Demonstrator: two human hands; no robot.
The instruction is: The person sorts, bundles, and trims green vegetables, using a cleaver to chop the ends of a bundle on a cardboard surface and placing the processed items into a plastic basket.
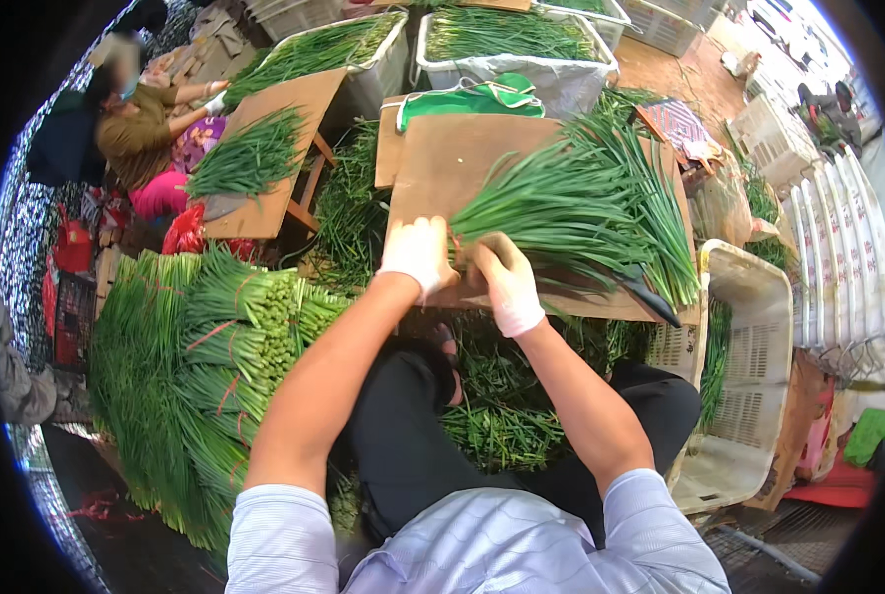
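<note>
Chives (571, 213) gripped by both gloved hands (left hand (417, 255); right hand (507, 285))

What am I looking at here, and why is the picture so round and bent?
The one picture comes from a wide fisheye camera worn on a person's head, looking down, so straight edges curve near the rim. There is no machine: the two bare forearms rising from the bottom are the wearer's own. Both hands wear white gloves. The left hand and right hand grip the stem end of a bundle of long green chives lying on a wooden board. A dark-handled knife rests on the board's right side. Tied bundles are stacked to the left, a white plastic crate stands to the right, and another person works at a second board further off.
</note>
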